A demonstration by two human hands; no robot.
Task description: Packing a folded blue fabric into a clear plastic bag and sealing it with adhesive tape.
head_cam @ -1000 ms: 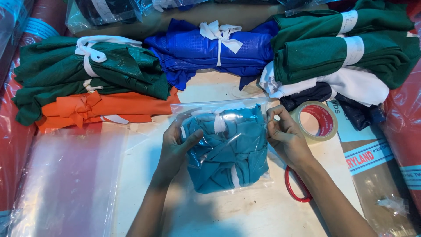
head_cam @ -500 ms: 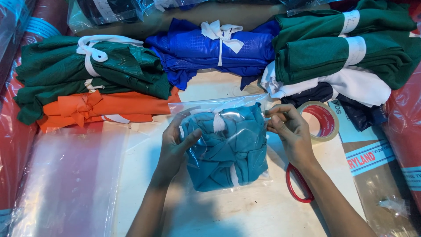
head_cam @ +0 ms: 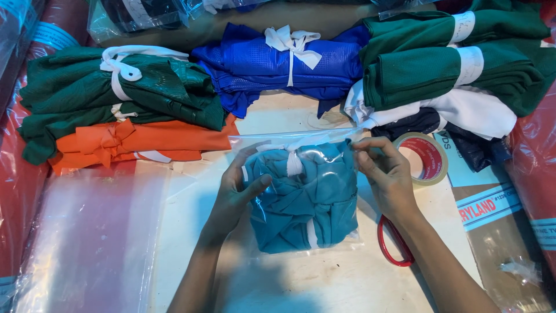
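Now both hands grip the clear plastic bag (head_cam: pixel 301 145) of teal cloth (head_cam: pixel 307 197): left hand (head_cam: pixel 234 194) wraps its side, right hand (head_cam: pixel 385 174) fingers pinch its top corner.

I saw a glossy, crinkled clear plastic bag (head_cam: pixel 301 191) over matt teal cloth (head_cam: pixel 307 203), a shiny tape roll (head_cam: pixel 425 159), and a smooth pale counter (head_cam: pixel 324 284).

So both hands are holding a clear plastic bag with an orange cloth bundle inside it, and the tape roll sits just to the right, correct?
Not quite. In the head view the bundle inside the clear bag is teal blue, not orange; the orange bundle lies unbagged to the left. Left hand, right hand and tape roll are as you said.
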